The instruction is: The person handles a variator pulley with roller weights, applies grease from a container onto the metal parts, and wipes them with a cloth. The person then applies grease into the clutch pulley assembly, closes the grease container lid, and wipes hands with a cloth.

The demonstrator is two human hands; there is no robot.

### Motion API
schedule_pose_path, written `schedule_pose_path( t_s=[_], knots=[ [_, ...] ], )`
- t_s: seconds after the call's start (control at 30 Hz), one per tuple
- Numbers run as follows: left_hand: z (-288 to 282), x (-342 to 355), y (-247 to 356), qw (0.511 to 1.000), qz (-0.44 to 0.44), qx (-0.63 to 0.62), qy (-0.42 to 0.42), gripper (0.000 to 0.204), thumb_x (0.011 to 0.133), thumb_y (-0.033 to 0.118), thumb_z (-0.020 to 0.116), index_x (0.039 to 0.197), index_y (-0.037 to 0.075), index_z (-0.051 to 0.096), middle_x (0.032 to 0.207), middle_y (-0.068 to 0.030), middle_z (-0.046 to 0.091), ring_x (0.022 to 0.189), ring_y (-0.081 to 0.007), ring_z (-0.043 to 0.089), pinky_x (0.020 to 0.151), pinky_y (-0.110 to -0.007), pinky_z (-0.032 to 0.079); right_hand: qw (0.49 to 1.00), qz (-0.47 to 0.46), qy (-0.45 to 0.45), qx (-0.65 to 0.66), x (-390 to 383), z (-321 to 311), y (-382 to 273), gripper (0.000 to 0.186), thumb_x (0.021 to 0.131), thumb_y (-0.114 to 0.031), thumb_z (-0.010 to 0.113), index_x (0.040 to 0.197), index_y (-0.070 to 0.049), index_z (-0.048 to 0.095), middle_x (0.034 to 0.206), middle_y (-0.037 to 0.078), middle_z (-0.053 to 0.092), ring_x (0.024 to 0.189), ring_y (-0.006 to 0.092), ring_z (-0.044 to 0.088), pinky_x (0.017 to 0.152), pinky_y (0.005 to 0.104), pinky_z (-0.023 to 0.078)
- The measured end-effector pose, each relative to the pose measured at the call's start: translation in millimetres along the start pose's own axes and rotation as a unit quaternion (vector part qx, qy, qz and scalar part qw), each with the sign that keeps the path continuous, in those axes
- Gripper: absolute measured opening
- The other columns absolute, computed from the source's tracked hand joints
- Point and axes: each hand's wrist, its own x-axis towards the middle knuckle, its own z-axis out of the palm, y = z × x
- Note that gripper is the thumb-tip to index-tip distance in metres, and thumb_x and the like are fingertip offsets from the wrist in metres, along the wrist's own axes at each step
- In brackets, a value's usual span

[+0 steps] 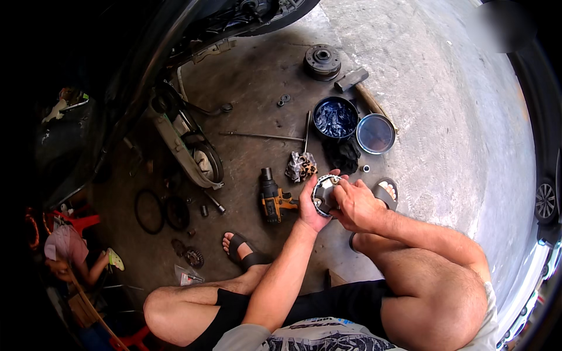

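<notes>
My left hand (310, 209) is closed round the edge of a variator (321, 203), a round metal part with a toothed rim and a dark, lobed inside. From the other side my right hand (362, 206) bends its fingers over the variator, fingertips pressed to its inner face. Whether a small piece sits under those fingertips is hidden. Just left of my left hand stands a black and orange cordless impact wrench (271, 199). A crumpled patterned rag (301, 167) and a black cloth (344, 157) lie just beyond my hands.
Beyond are an open tub of dark blue grease (335, 117), its lid (375, 134), a hammer (374, 100) and a clutch assembly (322, 61). A long metal bar (263, 136) crosses the floor. Leftward lie an opened engine casing (190, 143), a belt (149, 210) and a gear (194, 257). Another person (73, 251) is far left.
</notes>
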Motion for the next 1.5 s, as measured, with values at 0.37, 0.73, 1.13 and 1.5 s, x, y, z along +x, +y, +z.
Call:
schedule_pose_path(
  t_s=[0.37,0.73,1.13,1.5],
  knots=[
    [-4.8,0.8,11.1,1.000,-0.005,0.008,-0.010,0.068,0.099,0.055,0.043,0.142,0.003,0.049,0.141,-0.0189,0.057,0.129,-0.0345,0.055,0.110,-0.046,0.043,1.000,-0.006,0.009,0.010,3.2,-10.7,-2.5,0.040,0.077,-0.025,0.077,0.099,0.000,0.055,0.100,0.017,0.057,0.093,0.0327,0.061,0.078,0.0455,0.045],
    [-18.0,-9.4,38.7,0.998,0.044,-0.028,-0.027,0.063,0.096,0.055,0.052,0.138,0.008,0.055,0.138,-0.0163,0.058,0.131,-0.0383,0.053,0.101,-0.059,0.047,0.988,0.094,0.120,0.004,-3.0,-35.8,42.2,0.036,0.080,-0.020,0.075,0.105,-0.004,0.055,0.100,0.015,0.058,0.090,0.0350,0.060,0.080,0.0441,0.044],
    [-19.7,-14.5,60.9,0.996,0.087,-0.032,0.005,0.065,0.095,0.059,0.046,0.139,0.010,0.054,0.142,-0.0148,0.056,0.139,-0.0385,0.044,0.105,-0.060,0.041,0.986,0.126,0.048,-0.099,27.8,39.0,91.5,0.030,0.081,-0.017,0.068,0.104,-0.001,0.055,0.102,0.016,0.060,0.090,0.0314,0.066,0.079,0.0429,0.044],
    [-16.3,-9.5,62.2,0.996,0.081,-0.043,-0.002,0.067,0.095,0.059,0.048,0.140,0.011,0.054,0.144,-0.0142,0.055,0.139,-0.0380,0.043,0.106,-0.061,0.040,0.979,0.130,-0.035,-0.153,44.3,73.9,104.5,0.028,0.082,-0.012,0.061,0.108,-0.002,0.057,0.106,0.018,0.061,0.094,0.0299,0.066,0.086,0.0409,0.047]
  ],
)
